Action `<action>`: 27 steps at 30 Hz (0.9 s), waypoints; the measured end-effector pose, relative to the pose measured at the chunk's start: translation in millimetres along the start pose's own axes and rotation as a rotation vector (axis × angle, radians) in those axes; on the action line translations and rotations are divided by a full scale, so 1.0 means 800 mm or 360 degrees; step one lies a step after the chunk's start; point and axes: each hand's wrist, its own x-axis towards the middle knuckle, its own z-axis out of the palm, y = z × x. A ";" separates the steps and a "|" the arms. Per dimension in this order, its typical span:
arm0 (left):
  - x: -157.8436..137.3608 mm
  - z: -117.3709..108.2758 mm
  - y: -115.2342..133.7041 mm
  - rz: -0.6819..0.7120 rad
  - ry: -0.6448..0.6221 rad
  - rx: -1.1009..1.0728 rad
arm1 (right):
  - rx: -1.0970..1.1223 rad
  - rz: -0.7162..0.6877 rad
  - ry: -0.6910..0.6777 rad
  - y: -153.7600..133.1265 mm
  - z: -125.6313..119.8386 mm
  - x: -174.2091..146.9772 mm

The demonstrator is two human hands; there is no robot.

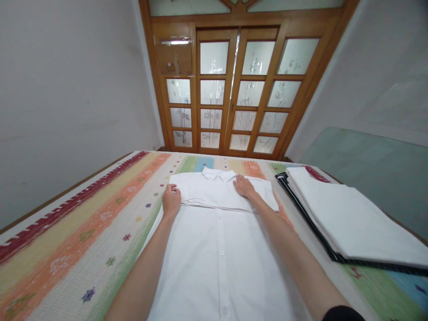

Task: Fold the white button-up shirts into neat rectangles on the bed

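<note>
A white button-up shirt (200,254) lies front up, its collar (219,175) at the far end. Across its upper part the sleeves look folded inward, forming a layered white band (214,196) below the collar. At the left edge of this band, my left hand (171,199) has its fingers curled onto the cloth. My right hand (244,186) lies flat on the band just right of the collar, fingers stretched out. Buttons show along the placket toward me.
Beneath the shirt spreads a striped, patterned cloth (133,214). Folded white fabric (354,218) lies at the right on a black, striped folded cloth (310,223). Walls flank both sides, with a pale green panel (368,156) at right. Wooden glass-paned doors (230,89) stand beyond.
</note>
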 end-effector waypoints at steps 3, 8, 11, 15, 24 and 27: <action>-0.001 -0.001 0.002 0.0017 0.0003 -0.0004 | 0.0043 -0.0036 -0.0091 0.015 0.003 0.003; -0.001 -0.003 0.004 0.0015 -0.0013 -0.0014 | 0.0051 0.0048 -0.0130 0.063 0.006 0.001; 0.000 -0.003 0.003 0.0022 -0.0021 -0.0006 | 0.0034 0.0142 -0.0124 0.086 0.007 -0.002; 0.000 -0.003 0.002 0.0028 -0.0028 -0.0002 | 0.0021 0.0242 -0.0093 0.099 0.005 -0.003; -0.001 -0.004 0.003 0.0018 -0.0028 -0.0012 | -0.0058 0.0371 0.0118 0.093 -0.006 -0.019; -0.001 -0.004 0.005 0.0012 -0.0028 -0.0022 | -0.0060 0.0339 0.0122 0.088 -0.006 -0.026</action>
